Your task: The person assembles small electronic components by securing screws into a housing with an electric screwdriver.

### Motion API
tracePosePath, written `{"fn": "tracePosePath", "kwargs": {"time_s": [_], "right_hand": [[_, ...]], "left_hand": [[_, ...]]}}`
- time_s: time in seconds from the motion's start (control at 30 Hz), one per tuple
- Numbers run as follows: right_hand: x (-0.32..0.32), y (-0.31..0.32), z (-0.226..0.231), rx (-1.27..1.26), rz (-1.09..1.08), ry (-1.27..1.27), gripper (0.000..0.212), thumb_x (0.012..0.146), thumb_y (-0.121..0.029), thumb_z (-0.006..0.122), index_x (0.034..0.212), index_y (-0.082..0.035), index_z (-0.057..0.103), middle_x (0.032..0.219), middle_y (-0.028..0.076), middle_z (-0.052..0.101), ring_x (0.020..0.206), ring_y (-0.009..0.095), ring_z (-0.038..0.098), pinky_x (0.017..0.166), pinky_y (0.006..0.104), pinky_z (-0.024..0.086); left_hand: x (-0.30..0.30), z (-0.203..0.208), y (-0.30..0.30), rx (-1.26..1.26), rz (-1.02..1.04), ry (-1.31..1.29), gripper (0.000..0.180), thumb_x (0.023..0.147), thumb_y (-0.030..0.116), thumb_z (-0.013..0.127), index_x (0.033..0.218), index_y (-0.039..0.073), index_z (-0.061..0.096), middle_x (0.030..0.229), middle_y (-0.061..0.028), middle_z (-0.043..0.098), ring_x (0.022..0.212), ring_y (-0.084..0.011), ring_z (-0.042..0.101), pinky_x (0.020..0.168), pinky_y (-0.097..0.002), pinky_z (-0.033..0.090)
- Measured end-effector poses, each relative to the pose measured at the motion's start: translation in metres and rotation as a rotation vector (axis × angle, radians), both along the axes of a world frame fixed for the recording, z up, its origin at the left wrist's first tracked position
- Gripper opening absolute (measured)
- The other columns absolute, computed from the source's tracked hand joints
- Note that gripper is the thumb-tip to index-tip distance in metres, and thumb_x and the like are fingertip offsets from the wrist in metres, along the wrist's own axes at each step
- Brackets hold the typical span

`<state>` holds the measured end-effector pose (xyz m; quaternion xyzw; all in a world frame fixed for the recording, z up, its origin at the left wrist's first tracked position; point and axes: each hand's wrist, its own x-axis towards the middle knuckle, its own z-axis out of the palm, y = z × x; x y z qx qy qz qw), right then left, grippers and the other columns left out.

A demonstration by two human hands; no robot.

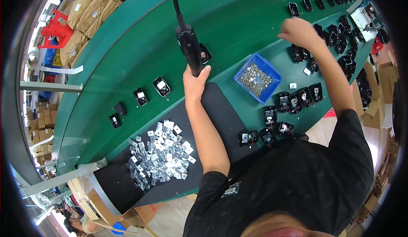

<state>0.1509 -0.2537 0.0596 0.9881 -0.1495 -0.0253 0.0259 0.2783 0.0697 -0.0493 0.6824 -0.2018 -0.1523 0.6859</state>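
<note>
My left hand (196,81) is wrapped round the lower part of a black electric screwdriver (189,45), which hangs upright on a thick cable. Just beside the tool, a black plastic housing (205,54) is partly hidden. Out at the far right, my right hand (298,32) is over the green surface with its fingers curled in. Its fingertips are hidden, so anything in them does not show. A black housing (293,9) lies just beyond that hand, and more housings (300,53) sit close below it. A blue bin (274,83) of small screws (255,80) stands between my hands.
Metal plates (161,156) lie heaped on a black mat (221,109) at the left. Several black housings (161,86) rest on the green belt (140,58). Others with wires (270,116) stand near my body. Cardboard boxes (374,96) are at the right.
</note>
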Motion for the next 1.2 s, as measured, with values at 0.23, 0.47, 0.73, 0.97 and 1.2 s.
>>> {"fn": "tracePosePath", "kwargs": {"time_s": [0.23, 0.47, 0.73, 0.97, 1.2], "right_hand": [[0.141, 0.116, -0.067, 0.508, 0.293, 0.007, 0.061, 0.074, -0.044, 0.069, 0.123, -0.009, 0.057, 0.111, 0.017, 0.064, 0.104, 0.034, 0.061, 0.090, 0.0415, 0.048], [0.146, 0.107, -0.083, 0.546, 0.284, -0.118, 0.033, 0.071, -0.019, 0.063, 0.104, -0.012, 0.066, 0.094, 0.015, 0.067, 0.090, 0.033, 0.064, 0.081, 0.0427, 0.052], [-0.007, -0.006, -0.063, 0.322, -0.061, -0.130, 0.032, 0.070, -0.011, 0.060, 0.101, -0.009, 0.067, 0.089, 0.018, 0.067, 0.088, 0.035, 0.065, 0.080, 0.0440, 0.052], [-0.051, 0.005, -0.070, 0.135, -0.137, -0.137, 0.032, 0.069, -0.005, 0.054, 0.098, -0.007, 0.067, 0.090, 0.020, 0.067, 0.089, 0.035, 0.065, 0.080, 0.0444, 0.052], [-0.068, -0.019, -0.083, 0.032, -0.022, -0.270, 0.029, 0.078, -0.015, 0.064, 0.106, -0.006, 0.064, 0.093, 0.014, 0.066, 0.085, 0.031, 0.064, 0.077, 0.0407, 0.052]], "left_hand": [[-0.003, -0.006, -0.006, -0.048, -0.030, 0.070, 0.059, 0.078, 0.018, 0.069, 0.129, -0.004, 0.048, 0.126, -0.0132, 0.055, 0.121, -0.0232, 0.048, 0.106, -0.0373, 0.032], [0.004, -0.016, 0.002, -0.004, -0.061, 0.065, 0.063, 0.082, 0.011, 0.065, 0.135, -0.008, 0.037, 0.137, -0.0185, 0.046, 0.130, -0.0313, 0.040, 0.104, -0.0400, 0.037], [-0.008, -0.005, -0.006, 0.008, -0.008, 0.008, 0.046, 0.078, 0.009, 0.064, 0.123, 0.000, 0.057, 0.116, -0.0060, 0.060, 0.094, -0.0117, 0.053, 0.088, -0.0286, 0.041], [0.000, -0.018, -0.011, -0.050, -0.049, 0.009, 0.052, 0.080, 0.013, 0.067, 0.126, -0.005, 0.052, 0.124, -0.0150, 0.058, 0.116, -0.0235, 0.054, 0.099, -0.0355, 0.039], [-0.007, -0.013, -0.014, 0.000, -0.076, -0.002, 0.047, 0.079, 0.012, 0.068, 0.121, -0.004, 0.055, 0.118, -0.0141, 0.060, 0.107, -0.0231, 0.059, 0.090, -0.0352, 0.047]]}}
